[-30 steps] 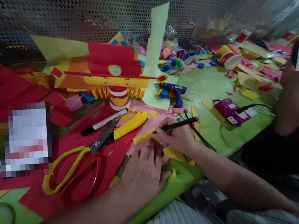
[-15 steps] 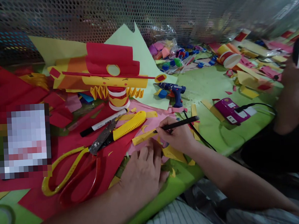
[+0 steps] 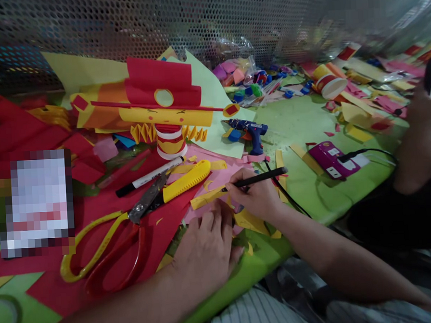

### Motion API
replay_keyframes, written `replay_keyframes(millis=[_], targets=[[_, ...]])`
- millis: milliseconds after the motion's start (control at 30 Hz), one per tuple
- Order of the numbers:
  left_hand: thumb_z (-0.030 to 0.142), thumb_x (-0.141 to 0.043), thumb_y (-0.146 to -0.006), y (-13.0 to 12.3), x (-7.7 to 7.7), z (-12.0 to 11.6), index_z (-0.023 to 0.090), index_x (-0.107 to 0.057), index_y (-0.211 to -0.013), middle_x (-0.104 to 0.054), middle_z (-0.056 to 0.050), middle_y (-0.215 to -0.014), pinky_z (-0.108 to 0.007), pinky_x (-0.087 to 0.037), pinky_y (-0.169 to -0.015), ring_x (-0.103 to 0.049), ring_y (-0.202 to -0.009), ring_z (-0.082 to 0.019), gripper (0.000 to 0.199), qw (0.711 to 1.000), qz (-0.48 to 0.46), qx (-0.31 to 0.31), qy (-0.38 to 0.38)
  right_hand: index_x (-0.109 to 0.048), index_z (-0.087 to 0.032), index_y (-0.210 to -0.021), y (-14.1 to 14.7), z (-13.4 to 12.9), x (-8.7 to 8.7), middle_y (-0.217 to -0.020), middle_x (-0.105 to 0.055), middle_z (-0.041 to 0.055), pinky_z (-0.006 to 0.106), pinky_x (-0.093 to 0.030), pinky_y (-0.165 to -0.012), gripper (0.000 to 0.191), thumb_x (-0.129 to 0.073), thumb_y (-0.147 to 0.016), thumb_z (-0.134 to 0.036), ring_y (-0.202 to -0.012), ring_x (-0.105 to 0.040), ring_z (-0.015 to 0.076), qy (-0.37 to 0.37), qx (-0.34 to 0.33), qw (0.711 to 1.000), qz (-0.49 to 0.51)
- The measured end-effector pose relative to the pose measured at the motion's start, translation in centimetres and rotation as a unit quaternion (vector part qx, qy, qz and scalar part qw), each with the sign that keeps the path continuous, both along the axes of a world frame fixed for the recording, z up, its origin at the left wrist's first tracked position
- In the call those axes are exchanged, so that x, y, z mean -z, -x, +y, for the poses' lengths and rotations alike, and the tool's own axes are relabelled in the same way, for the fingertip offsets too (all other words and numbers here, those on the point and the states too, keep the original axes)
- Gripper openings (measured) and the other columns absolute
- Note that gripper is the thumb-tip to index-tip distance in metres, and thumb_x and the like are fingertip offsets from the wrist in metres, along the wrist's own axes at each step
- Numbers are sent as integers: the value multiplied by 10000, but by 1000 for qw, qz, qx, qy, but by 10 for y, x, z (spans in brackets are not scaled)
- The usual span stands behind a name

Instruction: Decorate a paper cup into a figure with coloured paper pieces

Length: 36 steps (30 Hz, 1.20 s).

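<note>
A slim black pen (image 3: 261, 177) is pinched in my right hand (image 3: 255, 193), its tip at a narrow yellow paper strip (image 3: 206, 198). My left hand (image 3: 207, 244) lies palm down just in front of the strip, fingers bent and fairly close together; its fingertips reach the strip's lower edge. Under the strip are pink paper and yellow scraps. To the left lie scissors (image 3: 113, 251) with one yellow and one red handle, a yellow cutter (image 3: 187, 181) and a white marker with a black cap (image 3: 149, 177). Behind them stands a red and yellow paper figure (image 3: 166, 116) on a cup.
A blue glue gun (image 3: 252, 130) lies behind my right hand, its black cable passing near my wrist. A purple power socket (image 3: 334, 160) sits to the right. Another person's hand (image 3: 421, 122) holds a phone at the right edge. Perforated metal (image 3: 96, 28) borders the back.
The pale green sheet behind the paper figure has shifted, its top now lower, and the figure's red top has moved slightly. Both my hands stay in place.
</note>
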State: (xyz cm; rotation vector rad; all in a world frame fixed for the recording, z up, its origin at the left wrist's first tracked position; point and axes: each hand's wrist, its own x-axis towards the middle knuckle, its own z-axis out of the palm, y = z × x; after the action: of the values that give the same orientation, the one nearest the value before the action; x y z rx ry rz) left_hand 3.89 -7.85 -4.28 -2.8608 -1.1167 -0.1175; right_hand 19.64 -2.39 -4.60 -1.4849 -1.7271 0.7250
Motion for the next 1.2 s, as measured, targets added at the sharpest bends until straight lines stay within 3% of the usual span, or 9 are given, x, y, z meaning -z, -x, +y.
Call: replay_keyframes(millis=[300,633,1200], targets=[[425,-379,-859,-1,-2,-1,71,-554,-1158,-591,-194,-1130,-372,-436,-621,-531,-905,-278,496,1000,-1,-2,4,-448,-214,-643,2,0,0,-465,-472,-52,212,-366,-369,115,-529,-705,-268,-370,-467,93,29,-19,999,34],[423,-392,-852,0,-2,0,88,-590,-1091,-615,-187,-1050,-370,-424,-605,-533,-857,-269,457,1000,-5,2,-1,-464,-208,-649,2,1,2,-489,-476,-51,202,-338,-382,110,-535,-707,-269,-391,-435,79,-2,-28,1000,1],[421,-398,-848,0,0,-1,60,-570,-1127,-598,-212,-1102,-375,-438,-625,-534,-910,-284,487,1000,-12,0,-15,-442,-214,-619,4,2,-1,-483,-481,-43,207,-337,-377,120,-527,-691,-258,-392,-436,86,3,-8,1000,2]])
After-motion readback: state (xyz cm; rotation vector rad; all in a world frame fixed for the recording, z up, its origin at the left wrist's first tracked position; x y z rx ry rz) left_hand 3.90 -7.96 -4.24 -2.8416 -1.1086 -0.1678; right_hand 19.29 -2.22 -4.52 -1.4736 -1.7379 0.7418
